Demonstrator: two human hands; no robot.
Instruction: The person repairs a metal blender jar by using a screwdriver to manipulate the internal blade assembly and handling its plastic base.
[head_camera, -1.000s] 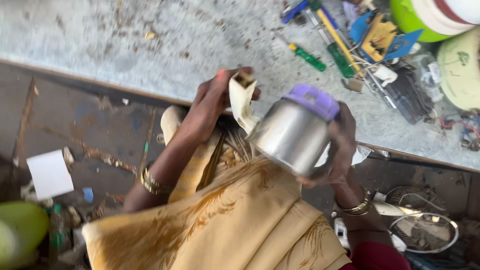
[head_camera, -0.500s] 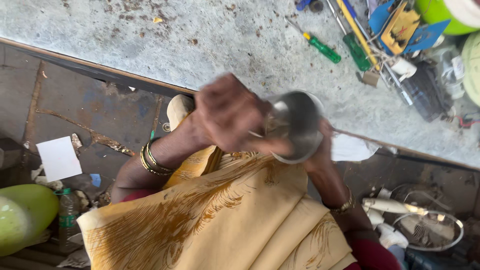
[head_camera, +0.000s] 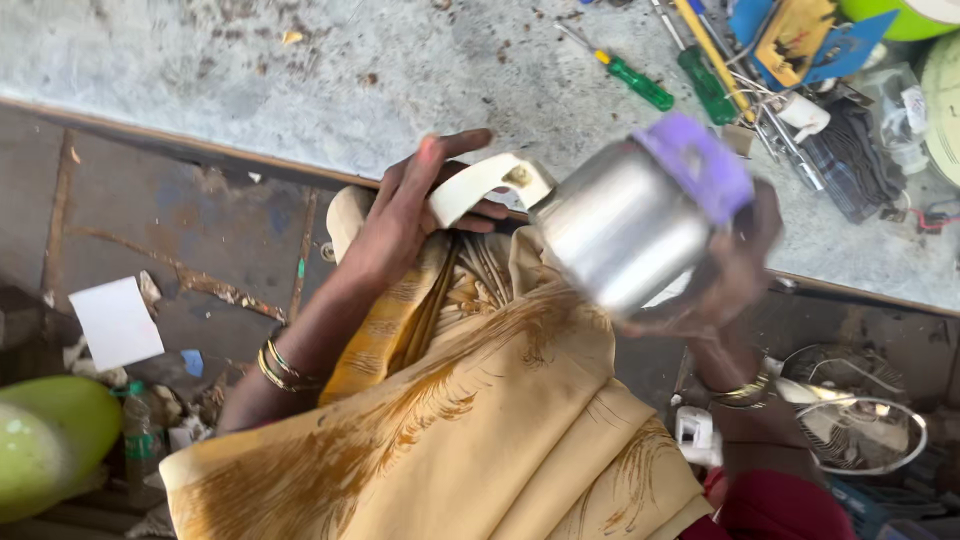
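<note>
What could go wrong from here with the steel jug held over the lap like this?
1. The steel jug is blurred, so it is moving; the right hand cups only its far side, and it might slip onto the yellow cloth.
2. The left hand grips the cream handle near the jug's rim; the fingers may get pinched.
3. The workbench edge is close; a swing may knock it.

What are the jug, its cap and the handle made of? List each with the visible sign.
Jug: metal, likely steel; shiny silver, brushed look, though blurred.
Cap: probably plastic; flat matte purple.
Handle: probably plastic; smooth cream, moulded curve, held by the left hand.
</note>
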